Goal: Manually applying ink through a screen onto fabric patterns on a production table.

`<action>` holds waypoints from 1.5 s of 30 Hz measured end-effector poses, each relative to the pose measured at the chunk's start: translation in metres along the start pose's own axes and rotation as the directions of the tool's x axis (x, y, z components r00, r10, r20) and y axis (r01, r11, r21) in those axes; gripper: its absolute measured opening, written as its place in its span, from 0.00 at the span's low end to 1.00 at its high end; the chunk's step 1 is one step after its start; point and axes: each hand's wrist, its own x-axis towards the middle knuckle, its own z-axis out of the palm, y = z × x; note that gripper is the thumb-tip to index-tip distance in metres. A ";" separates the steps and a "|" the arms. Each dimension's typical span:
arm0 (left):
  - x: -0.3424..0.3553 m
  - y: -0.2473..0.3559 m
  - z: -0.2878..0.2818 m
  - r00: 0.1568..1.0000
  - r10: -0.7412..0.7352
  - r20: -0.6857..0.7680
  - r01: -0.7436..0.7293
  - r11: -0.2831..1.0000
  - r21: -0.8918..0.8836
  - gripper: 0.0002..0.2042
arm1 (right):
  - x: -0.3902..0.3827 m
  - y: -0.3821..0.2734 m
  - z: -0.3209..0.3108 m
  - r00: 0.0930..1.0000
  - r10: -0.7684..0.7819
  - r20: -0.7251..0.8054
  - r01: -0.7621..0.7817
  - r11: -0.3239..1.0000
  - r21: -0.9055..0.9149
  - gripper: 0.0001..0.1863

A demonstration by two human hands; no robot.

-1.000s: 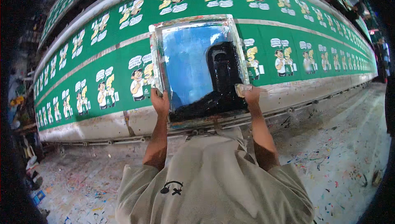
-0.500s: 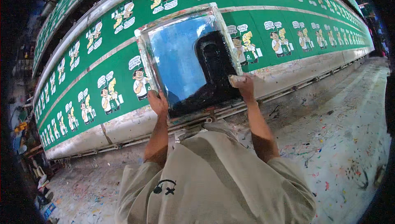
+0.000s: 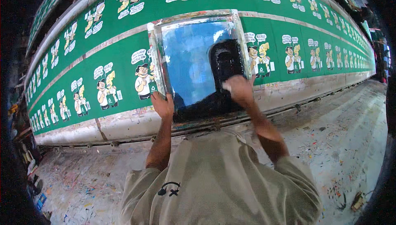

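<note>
While the left hand [image 3: 163,107] pinched the lower left side of the frame [image 3: 156,55], the right hand [image 3: 241,92] hung over the frame's lower right part, fingers bent, too blurred for me to tell whether it gripped anything. The frame lay in front of the person, on the long worktop [image 3: 284,89], its pale wooden sides smeared with paint. Inside it, a blue mesh [image 3: 189,60] filled the left and middle, and glossy black ink [image 3: 202,108] spread along the bottom and up the right side. Green fabric [image 3: 128,78] covered the worktop around it in two long bands, printed with rows of cartoon pairs under white speech bubbles. The person wore a beige shirt [image 3: 231,175], and coloured flecks dotted the grey floor [image 3: 326,142] beside the worktop.
</note>
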 end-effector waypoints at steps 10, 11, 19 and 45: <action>0.008 0.015 -0.003 1.000 -0.006 -0.004 0.006 0.998 -0.060 0.19 | 0.001 0.009 0.031 0.994 -0.005 -0.108 0.015 0.995 0.099 0.11; 0.009 0.015 -0.004 1.000 -0.007 -0.004 0.006 0.998 -0.060 0.19 | -0.018 0.006 0.036 0.994 -0.005 -0.108 0.016 0.995 0.098 0.11; 0.011 -0.004 -0.001 0.995 0.043 0.089 -0.035 0.996 -0.088 0.22 | -0.047 0.045 0.019 0.968 0.048 -0.246 0.013 0.971 0.238 0.09; -0.105 0.255 0.121 0.998 0.059 -0.024 -0.053 0.976 0.211 0.21 | -0.138 0.348 0.016 0.855 0.511 0.089 -0.311 0.369 0.876 0.17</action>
